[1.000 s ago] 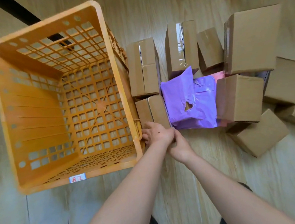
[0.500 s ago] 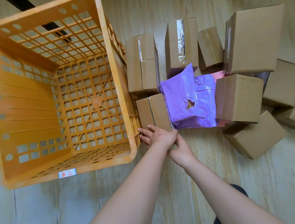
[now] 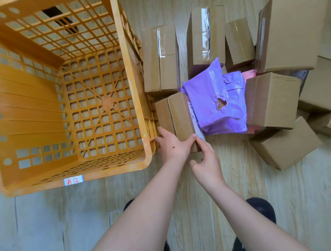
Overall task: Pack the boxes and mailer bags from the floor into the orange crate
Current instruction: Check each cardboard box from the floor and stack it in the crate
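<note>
The orange crate (image 3: 61, 90) is standing upright on the floor, its lattice base bare, a small white label on its near rim. Just beside its right wall, a small brown box (image 3: 177, 116) is sitting with a paper label on its right side. A taller taped box (image 3: 160, 57) is standing behind it. A purple mailer bag (image 3: 216, 99), torn with a hole, is leaning on the small box. More brown boxes (image 3: 292, 34) are lying crowded to the right, a pink mailer (image 3: 249, 75) showing between them.
</note>
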The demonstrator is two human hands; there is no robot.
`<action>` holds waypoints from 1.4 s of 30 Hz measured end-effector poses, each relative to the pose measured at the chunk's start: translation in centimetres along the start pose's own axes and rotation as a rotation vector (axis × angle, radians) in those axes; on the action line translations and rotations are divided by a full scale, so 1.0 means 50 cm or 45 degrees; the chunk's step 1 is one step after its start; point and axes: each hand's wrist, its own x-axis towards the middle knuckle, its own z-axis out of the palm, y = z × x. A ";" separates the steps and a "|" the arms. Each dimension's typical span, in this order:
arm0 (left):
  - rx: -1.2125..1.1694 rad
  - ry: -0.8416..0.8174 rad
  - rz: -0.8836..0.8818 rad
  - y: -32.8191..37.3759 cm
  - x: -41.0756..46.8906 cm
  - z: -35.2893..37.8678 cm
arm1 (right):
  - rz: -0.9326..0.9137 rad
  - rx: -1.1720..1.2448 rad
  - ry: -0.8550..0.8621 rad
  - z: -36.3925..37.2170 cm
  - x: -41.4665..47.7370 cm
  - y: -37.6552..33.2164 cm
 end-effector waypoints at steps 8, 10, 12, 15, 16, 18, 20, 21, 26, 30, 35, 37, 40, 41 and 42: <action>0.070 0.008 -0.066 0.044 -0.073 -0.062 | -0.091 -0.008 -0.003 -0.050 -0.080 -0.059; 0.033 -0.003 -0.048 0.057 -0.095 -0.086 | -0.156 -0.016 0.013 -0.078 -0.094 -0.087; -0.033 -0.010 -0.019 0.070 -0.120 -0.115 | -0.246 -0.008 0.051 -0.111 -0.105 -0.120; -0.162 -0.042 0.029 0.081 -0.149 -0.166 | -0.320 -0.007 0.191 -0.158 -0.116 -0.180; -0.236 -0.063 0.049 0.085 -0.158 -0.185 | -0.346 -0.027 0.265 -0.170 -0.114 -0.200; -0.433 -0.103 0.081 0.090 -0.171 -0.228 | -0.358 -0.046 0.361 -0.189 -0.107 -0.241; -0.644 -0.120 0.105 0.096 -0.180 -0.275 | -0.243 0.018 0.318 -0.197 -0.098 -0.284; -0.728 -0.118 0.118 0.098 -0.182 -0.300 | -0.185 0.056 0.273 -0.196 -0.096 -0.305; -0.903 -0.096 0.219 0.084 -0.179 -0.428 | -0.277 0.057 0.137 -0.150 -0.108 -0.406; -1.024 -0.096 0.252 0.050 -0.160 -0.515 | -0.364 0.025 0.118 -0.075 -0.116 -0.479; -1.001 -0.122 0.247 0.007 -0.127 -0.625 | -0.351 -0.078 0.129 0.036 -0.128 -0.547; -0.921 -0.132 0.286 -0.008 -0.110 -0.664 | -0.303 -0.117 0.126 0.073 -0.132 -0.569; -0.793 -0.148 0.333 -0.029 -0.078 -0.702 | -0.219 -0.122 0.129 0.122 -0.132 -0.589; -0.753 -0.150 0.335 -0.035 -0.064 -0.707 | -0.192 -0.115 0.130 0.135 -0.130 -0.591; -0.704 -0.154 0.335 -0.041 -0.050 -0.708 | -0.167 -0.101 0.127 0.146 -0.127 -0.593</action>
